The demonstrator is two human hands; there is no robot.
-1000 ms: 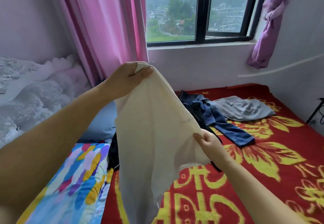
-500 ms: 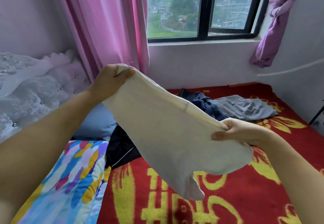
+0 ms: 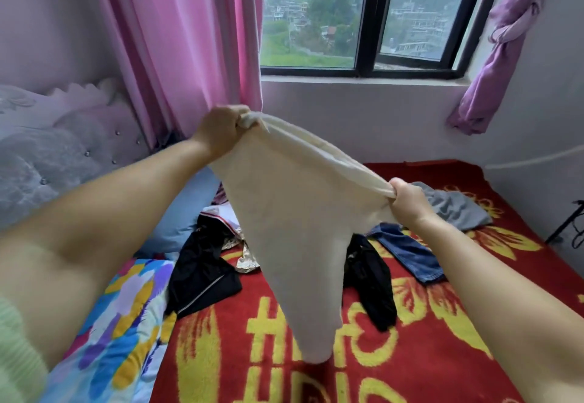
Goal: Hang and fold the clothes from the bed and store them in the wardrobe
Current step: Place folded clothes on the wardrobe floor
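- While the cream garment [image 3: 294,219] hangs in the air between both hands, over the red blanket [image 3: 442,339] of the bed, its narrow tail drops almost to the blanket, and I'd guess that tail could drag and crumple as it is lowered to fold.
- The left hand [image 3: 218,132], held higher, has its fingers curled round a bunched corner; bunching like that may leave the top edge uneven.
- The black clothes [image 3: 202,273] lie just under the cloth, so it might land on them rather than on flat blanket.
- The right hand [image 3: 407,200], lower, pinches the other corner tight; it looks a small hold, and a slip there would let the whole piece swing left.
- The jeans [image 3: 410,257] and grey top [image 3: 455,207] wait beyond.
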